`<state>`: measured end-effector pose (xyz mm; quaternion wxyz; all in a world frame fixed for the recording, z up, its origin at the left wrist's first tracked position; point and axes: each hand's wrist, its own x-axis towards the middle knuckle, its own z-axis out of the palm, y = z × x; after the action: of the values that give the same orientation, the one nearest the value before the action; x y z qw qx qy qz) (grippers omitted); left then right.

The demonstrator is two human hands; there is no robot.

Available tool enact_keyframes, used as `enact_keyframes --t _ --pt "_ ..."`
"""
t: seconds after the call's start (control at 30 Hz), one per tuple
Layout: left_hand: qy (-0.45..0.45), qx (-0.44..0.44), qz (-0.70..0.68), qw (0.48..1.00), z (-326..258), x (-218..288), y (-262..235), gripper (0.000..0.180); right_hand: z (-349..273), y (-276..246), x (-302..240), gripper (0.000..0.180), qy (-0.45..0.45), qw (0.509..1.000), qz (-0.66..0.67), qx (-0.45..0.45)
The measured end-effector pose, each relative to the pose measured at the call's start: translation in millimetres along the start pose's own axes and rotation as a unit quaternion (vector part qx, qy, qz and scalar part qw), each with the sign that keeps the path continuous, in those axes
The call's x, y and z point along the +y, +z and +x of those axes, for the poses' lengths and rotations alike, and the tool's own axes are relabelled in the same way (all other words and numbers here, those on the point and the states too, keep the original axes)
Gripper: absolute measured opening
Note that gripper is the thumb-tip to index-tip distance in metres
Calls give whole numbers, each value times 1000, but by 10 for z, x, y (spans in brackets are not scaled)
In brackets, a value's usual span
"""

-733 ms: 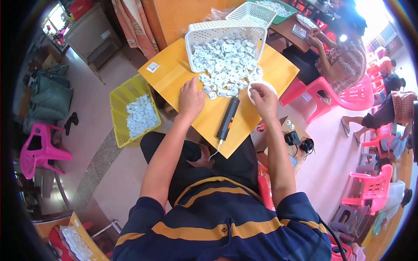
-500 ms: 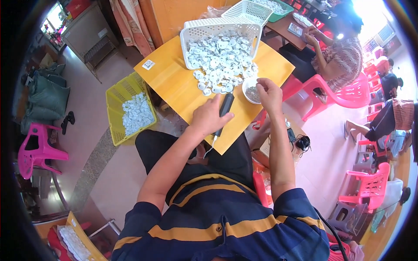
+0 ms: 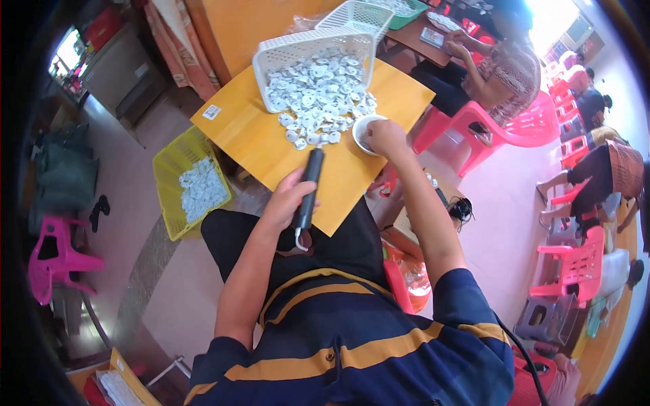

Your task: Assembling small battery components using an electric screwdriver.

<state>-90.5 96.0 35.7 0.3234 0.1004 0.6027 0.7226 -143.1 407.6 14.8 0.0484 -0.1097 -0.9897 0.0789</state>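
Note:
My left hand (image 3: 287, 201) is closed round a slim black electric screwdriver (image 3: 310, 186), which stands at a slant over the table's near edge. A pale cord leaves its lower end, and its upper end points at the white parts. My right hand (image 3: 386, 139) has its fingers bunched at a small white bowl (image 3: 359, 128) of tiny grey pieces, perhaps screws. The fingertips are hidden, so what they pinch does not show. Small round white plastic parts (image 3: 315, 84) spill from a tipped white basket (image 3: 260, 80) onto the yellow wooden table (image 3: 237, 128).
Below the table's left side, a yellow crate (image 3: 164, 177) holds more white parts. A cardboard box (image 3: 406, 227) with black cables stands at lower right. A seated person (image 3: 504, 81) works at a brown table beyond, on a pink chair (image 3: 521, 142). A magenta stool (image 3: 57, 257) is far left.
My left hand has lifted the electric screwdriver from the table and now grips it, nearer to me. My right hand has curled its fingers at the bowl. The whole view has shifted slightly.

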Motion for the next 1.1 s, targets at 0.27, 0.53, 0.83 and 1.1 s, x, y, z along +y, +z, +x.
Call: enact_keyframes --t 0.27,0.53,0.83,1.1 --pt "31 -61 -187 980 -1012 -477 -115 50 7 146 -260 20 12 1000 2 -14" --pt "25 -96 -148 984 -1148 -720 -44 48 -13 75 -453 21 16 999 9 -28" --pt "5 -126 -178 976 -1088 -785 7 49 34 39 -413 25 19 998 33 -41" --pt "-22 -95 -197 976 -1161 -675 -8 52 61 113 -411 23 1 999 30 -33"
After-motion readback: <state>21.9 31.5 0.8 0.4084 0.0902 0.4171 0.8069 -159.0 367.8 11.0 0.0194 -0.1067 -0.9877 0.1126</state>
